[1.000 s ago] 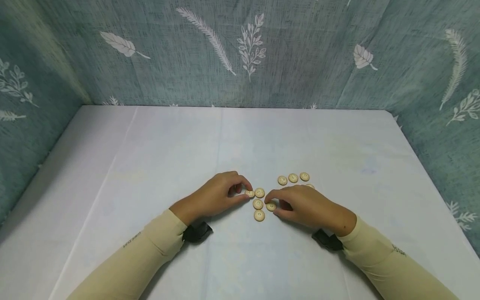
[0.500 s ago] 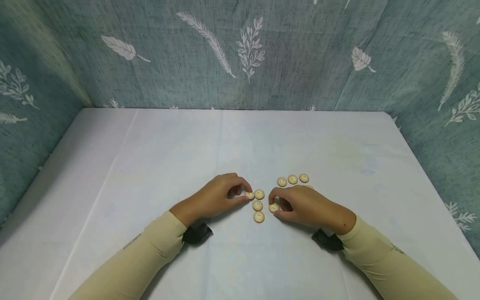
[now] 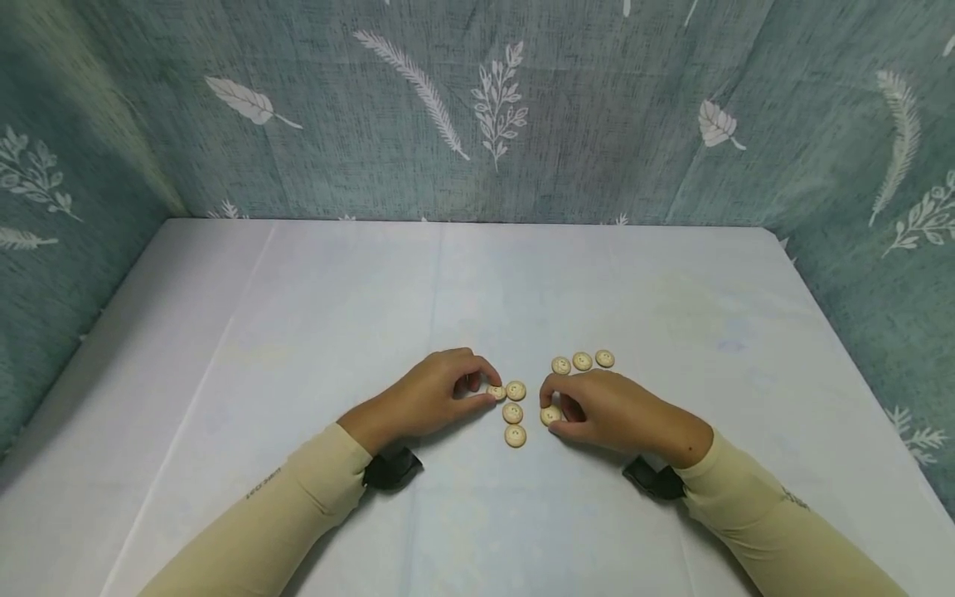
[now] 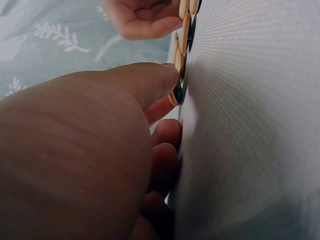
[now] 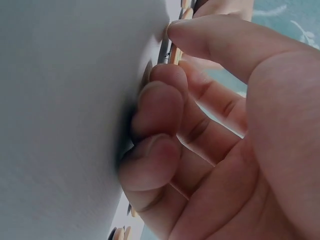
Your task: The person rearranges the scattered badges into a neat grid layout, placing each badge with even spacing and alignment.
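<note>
My left hand (image 3: 436,387) pinches a round wooden button (image 3: 496,393) between thumb and index finger, flat on the table. Touching or almost touching it on the right is another button (image 3: 516,390). Below that one, a button (image 3: 512,413) and a lower button (image 3: 515,436) run toward me in a column. Right of the column, my right hand (image 3: 615,410) holds a button (image 3: 550,415) between thumb and index finger, with a gap between it and the column. In the right wrist view, the other fingers of the right hand (image 5: 200,125) are curled beside the table.
Beyond my right hand lie three buttons in a row, among them a middle button (image 3: 582,361). A white cloth covers the table (image 3: 336,290). Green leaf-patterned fabric (image 3: 612,108) stands along the back and sides.
My right hand has slid its button a little to the right, away from the column. The left hand keeps its place with its button. The head view has tilted slightly upward.
</note>
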The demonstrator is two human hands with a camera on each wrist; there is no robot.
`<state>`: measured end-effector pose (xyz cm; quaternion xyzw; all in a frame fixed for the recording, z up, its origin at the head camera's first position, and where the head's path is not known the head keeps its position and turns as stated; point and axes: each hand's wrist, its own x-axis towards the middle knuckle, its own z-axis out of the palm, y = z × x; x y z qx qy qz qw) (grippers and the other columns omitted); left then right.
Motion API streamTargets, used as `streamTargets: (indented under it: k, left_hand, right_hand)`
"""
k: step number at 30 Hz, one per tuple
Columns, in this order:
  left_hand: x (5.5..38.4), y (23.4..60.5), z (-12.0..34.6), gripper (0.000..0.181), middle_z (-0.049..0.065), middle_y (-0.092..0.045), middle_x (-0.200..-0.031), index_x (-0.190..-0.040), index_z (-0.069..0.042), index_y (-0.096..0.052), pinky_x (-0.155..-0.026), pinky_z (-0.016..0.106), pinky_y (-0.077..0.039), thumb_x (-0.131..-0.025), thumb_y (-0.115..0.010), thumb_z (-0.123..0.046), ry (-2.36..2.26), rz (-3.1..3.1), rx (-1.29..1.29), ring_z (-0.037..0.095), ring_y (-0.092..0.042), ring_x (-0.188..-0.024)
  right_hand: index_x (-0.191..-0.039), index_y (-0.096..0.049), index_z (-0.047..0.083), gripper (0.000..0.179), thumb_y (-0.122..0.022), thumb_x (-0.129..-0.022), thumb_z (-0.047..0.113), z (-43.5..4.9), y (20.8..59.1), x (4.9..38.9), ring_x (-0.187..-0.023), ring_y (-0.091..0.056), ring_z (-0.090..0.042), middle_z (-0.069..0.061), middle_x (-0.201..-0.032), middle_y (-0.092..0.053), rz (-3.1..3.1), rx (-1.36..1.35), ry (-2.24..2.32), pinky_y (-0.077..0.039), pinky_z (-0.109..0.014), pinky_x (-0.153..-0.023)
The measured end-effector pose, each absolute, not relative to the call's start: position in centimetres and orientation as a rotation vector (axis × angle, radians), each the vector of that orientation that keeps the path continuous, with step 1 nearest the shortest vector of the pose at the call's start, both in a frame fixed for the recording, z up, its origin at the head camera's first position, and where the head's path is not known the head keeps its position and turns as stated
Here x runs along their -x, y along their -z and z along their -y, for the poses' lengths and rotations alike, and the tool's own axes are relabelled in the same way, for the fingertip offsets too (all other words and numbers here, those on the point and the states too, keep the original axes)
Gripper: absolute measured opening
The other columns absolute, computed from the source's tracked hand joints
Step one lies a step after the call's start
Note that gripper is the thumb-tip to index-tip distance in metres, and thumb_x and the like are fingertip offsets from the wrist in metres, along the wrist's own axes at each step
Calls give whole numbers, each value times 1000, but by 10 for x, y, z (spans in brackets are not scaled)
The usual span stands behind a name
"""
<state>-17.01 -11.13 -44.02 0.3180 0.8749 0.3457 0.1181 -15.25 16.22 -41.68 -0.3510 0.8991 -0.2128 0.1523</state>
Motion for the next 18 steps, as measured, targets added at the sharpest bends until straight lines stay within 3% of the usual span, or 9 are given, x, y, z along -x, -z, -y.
streamTargets:
  k: [18]
  left_hand:
    - [170, 446, 111, 18, -6, -56, -87, -110, -21, -69, -68, 23, -44, -93, -73, -25, -1037, -2556, -930, 8, -48, -75]
  right_hand:
    - [-101, -62, 21, 16, -74, -90, 19, -167, 420, 155, -60, -44, 3, 14, -66, -49, -2601, 960, 581, -40, -19, -57]
